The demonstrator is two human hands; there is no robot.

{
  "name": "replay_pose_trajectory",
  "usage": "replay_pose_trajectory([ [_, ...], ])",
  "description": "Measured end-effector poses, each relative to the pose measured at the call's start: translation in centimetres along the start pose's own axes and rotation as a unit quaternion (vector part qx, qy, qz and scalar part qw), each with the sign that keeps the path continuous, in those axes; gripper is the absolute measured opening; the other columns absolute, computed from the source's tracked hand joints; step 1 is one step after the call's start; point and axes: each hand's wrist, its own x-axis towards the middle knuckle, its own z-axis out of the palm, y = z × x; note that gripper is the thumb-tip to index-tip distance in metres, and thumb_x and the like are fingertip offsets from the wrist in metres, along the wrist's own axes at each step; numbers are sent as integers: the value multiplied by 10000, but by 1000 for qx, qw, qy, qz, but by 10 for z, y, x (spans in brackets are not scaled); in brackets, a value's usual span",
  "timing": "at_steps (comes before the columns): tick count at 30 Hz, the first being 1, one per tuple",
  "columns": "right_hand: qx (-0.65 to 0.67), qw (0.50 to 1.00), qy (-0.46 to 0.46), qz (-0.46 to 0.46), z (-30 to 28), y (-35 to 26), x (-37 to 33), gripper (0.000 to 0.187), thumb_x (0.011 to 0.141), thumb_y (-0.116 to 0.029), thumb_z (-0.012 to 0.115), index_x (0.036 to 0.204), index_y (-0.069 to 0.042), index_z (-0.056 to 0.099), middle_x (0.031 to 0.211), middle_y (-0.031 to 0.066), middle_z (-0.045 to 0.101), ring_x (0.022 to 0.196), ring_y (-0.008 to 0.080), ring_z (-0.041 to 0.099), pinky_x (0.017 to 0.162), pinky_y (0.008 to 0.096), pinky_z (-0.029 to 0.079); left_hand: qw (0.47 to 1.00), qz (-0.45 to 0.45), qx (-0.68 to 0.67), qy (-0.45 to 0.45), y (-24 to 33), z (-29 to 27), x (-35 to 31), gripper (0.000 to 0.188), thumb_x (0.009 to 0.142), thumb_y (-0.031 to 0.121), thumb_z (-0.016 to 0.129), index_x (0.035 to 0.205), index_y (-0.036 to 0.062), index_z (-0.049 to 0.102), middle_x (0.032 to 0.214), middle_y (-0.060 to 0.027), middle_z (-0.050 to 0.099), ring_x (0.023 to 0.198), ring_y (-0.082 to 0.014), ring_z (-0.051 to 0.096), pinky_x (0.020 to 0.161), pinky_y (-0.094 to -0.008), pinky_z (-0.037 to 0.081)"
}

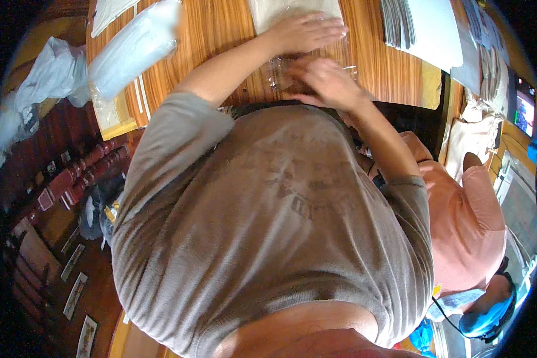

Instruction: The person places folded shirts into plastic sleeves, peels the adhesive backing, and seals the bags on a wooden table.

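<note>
A folded beige garment (271, 13) in a clear plastic bag lies on the wood-grain table at the top middle. My left hand (309, 33) rests flat across it, fingers stretched out to the right. Just nearer to me, my right hand (327, 80) is over the loose end of the clear plastic bag (278, 74). Its fingers point left and are slightly blurred, with the thumb apart from them. The bag's loose end looks crinkled and shiny, and part of it is hidden under my hands.
Clear plastic bags (134, 51) lie at the left of the table (212, 36). To the right are a stack of grey folded cloth (398, 24) and a white sheet (435, 36). A person in a pink top (465, 209) is close on my right. Crumpled plastic (51, 74) hangs beyond the left edge.
</note>
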Motion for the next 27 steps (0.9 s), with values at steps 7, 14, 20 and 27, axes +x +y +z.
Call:
replay_pose_trajectory([
  [7,-90,989,-67,98,-6,32,-85,656,875,-298,747,1478,-117,565,1593,72,493,1488,284,443,1180,445,416,976,-200,-67,-60,103,-51,-125,599,966,230,565,1519,23,465,1661,-117,377,1547,-322,325,1255,-505,271],
  [14,-61,997,2,56,9,11,-101,370,904,-139,699,1271,-97,712,1393,35,668,1319,255,601,1056,418,509,982,-165,-25,-86,121,-50,-163,523,970,212,572,1471,68,534,1593,-105,486,1486,-320,438,1216,-466,356],
  [20,160,894,255,332,4,13,-60,106,924,-67,770,1024,-33,770,1017,103,775,935,205,732,842,328,573,863,-370,-335,80,83,-76,-151,287,1023,177,652,1257,20,705,1258,-112,741,1201,-220,688,1058,-384,516],
  [27,426,650,431,458,23,65,29,382,896,-128,835,1170,82,672,1000,139,770,932,131,705,818,282,574,494,-573,-557,343,22,-29,-93,225,1058,173,630,1037,-30,725,983,-129,778,829,-167,749,693,-270,567],
])
